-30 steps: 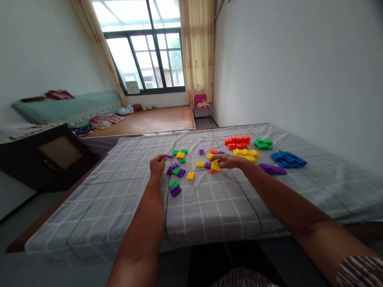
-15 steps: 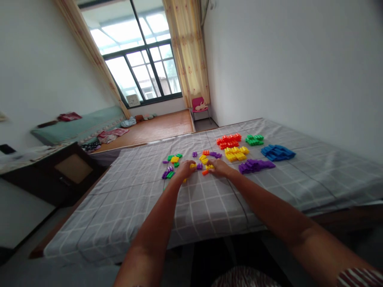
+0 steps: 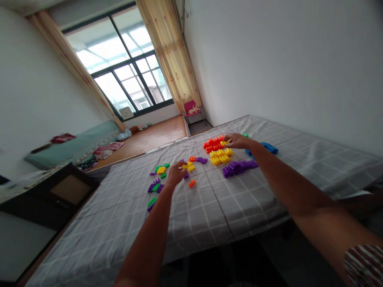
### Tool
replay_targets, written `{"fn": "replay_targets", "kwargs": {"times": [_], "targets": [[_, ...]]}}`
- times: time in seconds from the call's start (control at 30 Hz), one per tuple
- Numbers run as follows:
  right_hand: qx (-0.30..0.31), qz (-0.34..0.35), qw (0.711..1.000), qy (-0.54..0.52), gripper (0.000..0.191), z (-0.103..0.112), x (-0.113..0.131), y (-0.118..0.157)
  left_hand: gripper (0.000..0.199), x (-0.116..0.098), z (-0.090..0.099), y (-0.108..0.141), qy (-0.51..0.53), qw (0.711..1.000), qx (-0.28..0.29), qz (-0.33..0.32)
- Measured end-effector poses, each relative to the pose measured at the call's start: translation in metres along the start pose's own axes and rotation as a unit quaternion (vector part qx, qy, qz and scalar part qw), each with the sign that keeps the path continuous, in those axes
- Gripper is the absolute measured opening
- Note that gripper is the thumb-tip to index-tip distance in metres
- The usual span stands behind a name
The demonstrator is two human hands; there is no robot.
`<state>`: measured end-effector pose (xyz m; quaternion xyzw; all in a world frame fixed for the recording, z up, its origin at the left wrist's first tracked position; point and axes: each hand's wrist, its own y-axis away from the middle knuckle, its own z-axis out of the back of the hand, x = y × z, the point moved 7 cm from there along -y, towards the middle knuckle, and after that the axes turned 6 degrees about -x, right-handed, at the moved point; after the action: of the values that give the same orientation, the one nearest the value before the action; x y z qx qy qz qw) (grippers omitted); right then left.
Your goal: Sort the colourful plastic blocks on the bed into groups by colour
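My right hand is closed on a yellow plastic block, held above the sorted piles at the right. Just below it are a pile of orange blocks and a pile of yellow blocks. My left hand hovers with fingers apart beside some loose yellow blocks; no block shows in its grasp. A purple block lies partly hidden by its fingers. Nearer to me a single orange block rests on the cloth.
Purple blocks and blue blocks lie in piles at the right, the blue partly behind my right forearm. Mixed green, yellow and purple blocks are scattered at the left. A grey checked cloth covers the surface; a white wall borders its right side.
My right hand has moved right and away from me, from the loose blocks to above the piles, carrying yellow. My left hand has opened near the loose blocks. The view has shifted.
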<state>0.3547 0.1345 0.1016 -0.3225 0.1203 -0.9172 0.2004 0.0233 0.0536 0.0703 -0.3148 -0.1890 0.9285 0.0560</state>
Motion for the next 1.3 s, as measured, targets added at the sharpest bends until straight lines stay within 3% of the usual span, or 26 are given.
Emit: {"fn": "replay_targets", "kwargs": {"times": [0.1,0.2,0.37,0.63,0.9,1.17,1.3], "targets": [[0.045,0.01,0.997,-0.064,0.036,-0.014,-0.029,0.007,0.026,-0.047,-0.033,-0.008,0.097,0.993,0.038,-0.058],[0.07,0.012,0.993,-0.094,0.04,-0.022,-0.045,0.019,0.03,-0.086,-0.068,-0.017,0.105,0.985,0.063,-0.119],[0.102,-0.009,0.992,-0.078,0.04,-0.018,-0.059,0.033,0.032,-0.12,-0.109,-0.024,0.069,0.974,0.085,-0.2],[0.099,-0.025,0.994,0.023,0.033,-0.03,-0.062,0.031,0.029,-0.116,-0.125,-0.021,0.024,0.971,0.068,-0.227],[0.086,-0.023,0.995,0.039,0.031,-0.03,-0.064,0.031,0.027,-0.104,-0.124,-0.02,0.01,0.972,0.053,-0.229],[0.074,-0.003,0.994,0.08,0.025,-0.031,-0.061,0.029,0.023,-0.1,-0.113,-0.02,0.005,0.981,0.038,-0.19],[0.056,0.006,0.995,0.078,0.017,-0.028,-0.057,0.027,0.032,-0.089,-0.104,-0.023,-0.021,0.993,0.051,-0.108]]}}
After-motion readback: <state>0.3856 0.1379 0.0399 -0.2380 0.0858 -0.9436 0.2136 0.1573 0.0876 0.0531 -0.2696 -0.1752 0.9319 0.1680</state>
